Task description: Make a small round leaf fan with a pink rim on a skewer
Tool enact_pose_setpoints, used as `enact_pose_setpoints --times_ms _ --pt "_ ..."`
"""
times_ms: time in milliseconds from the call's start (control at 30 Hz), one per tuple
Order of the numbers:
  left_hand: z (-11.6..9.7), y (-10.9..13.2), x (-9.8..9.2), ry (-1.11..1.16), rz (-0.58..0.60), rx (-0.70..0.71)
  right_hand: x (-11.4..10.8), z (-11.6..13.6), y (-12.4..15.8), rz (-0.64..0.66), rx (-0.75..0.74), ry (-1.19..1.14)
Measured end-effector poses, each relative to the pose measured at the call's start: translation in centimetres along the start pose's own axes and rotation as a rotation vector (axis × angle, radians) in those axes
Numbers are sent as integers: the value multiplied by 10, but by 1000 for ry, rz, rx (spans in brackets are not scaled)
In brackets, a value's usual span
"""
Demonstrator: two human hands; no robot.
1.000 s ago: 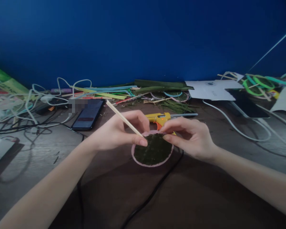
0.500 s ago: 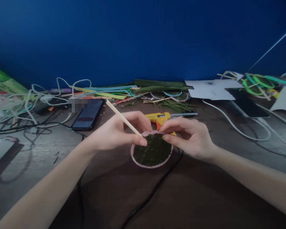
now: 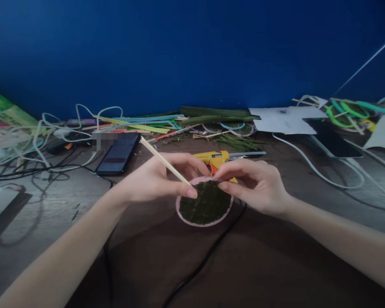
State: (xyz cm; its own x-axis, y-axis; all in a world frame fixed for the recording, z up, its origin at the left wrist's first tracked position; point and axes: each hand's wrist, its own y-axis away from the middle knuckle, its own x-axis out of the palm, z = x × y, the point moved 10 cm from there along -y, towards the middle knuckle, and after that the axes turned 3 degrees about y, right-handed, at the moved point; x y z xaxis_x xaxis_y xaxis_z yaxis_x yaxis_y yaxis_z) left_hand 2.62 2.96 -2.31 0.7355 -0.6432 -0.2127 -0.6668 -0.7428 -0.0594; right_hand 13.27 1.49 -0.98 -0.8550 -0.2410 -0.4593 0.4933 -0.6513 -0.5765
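A round dark green woven disc (image 3: 205, 205) with a pink fuzzy rim is held up above the table between both hands. My left hand (image 3: 167, 177) grips its upper left edge, thumb on the front face, and a pale wooden stick (image 3: 162, 158) slants up and left from between that thumb and fingers. With thumb and forefinger, my right hand (image 3: 255, 186) pinches the upper right rim. Just behind the disc lies a yellow glue gun (image 3: 216, 158) with an orange trigger, partly hidden by my fingers.
Left of centre lies a phone (image 3: 120, 154) beside tangled white cables (image 3: 45, 145). Green leaf strips (image 3: 218, 114) and coloured stems run along the blue wall. White paper (image 3: 285, 119) and another phone (image 3: 335, 143) are at the right. A black cord (image 3: 208, 254) crosses the table's front.
The stick in my left hand has tipped slightly lower and left. My left fingers have shifted a little behind the rim; the disc and right hand stay nearly still.
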Motion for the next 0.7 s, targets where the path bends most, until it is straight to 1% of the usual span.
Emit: enact_pose_setpoints --times_ms 200,433,700 --pt "6 1 -1 23 -15 -37 0 0 0 -2 1 12" --pt "-2 1 -1 65 -38 32 0 -1 -1 -3 5 -17" --pt "0 1 -6 -15 -51 36 0 0 -1 -4 13 -32"
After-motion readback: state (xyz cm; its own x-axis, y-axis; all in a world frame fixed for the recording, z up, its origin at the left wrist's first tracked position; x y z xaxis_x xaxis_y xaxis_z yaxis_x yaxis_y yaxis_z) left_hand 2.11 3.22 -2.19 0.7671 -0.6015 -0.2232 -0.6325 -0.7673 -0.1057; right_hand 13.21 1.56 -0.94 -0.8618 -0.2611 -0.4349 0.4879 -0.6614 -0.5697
